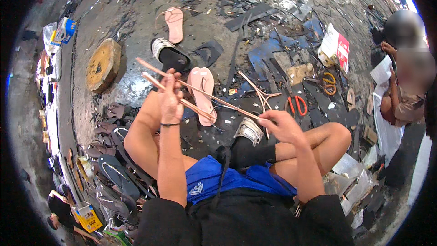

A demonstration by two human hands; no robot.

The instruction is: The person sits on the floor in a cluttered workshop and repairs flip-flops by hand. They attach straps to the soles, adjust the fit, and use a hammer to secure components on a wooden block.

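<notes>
The person sits cross-legged on the floor (136, 86) in blue shorts (214, 177), forearms rising from the lower edge. The right hand (283, 125) is closed, pinching the near end of a bundle of thin pink straps (200, 92) between thumb and fingers, just above the right knee. The left hand (170, 94) is raised higher and further left, fingers curled shut around the same straps near their far end. The straps are long, narrow and pale pink, flat like cut strips; their long axis runs on a slant from the right hand up and leftward, the free tips poking out past the left hand toward the upper left. Two strips part slightly at that end. Below the hands, a black sandal with a silver-patterned band (248, 141) rests between the legs. Just beyond the straps a pink sandal sole (202, 93) lies on the floor, with a black slipper (169, 55) and another pink sole (174, 23) further off. Orange-handled scissors (297, 105) lie to the right, a round wooden block (104, 65) to the left, and another person (405, 77) sits at the far right.
</notes>
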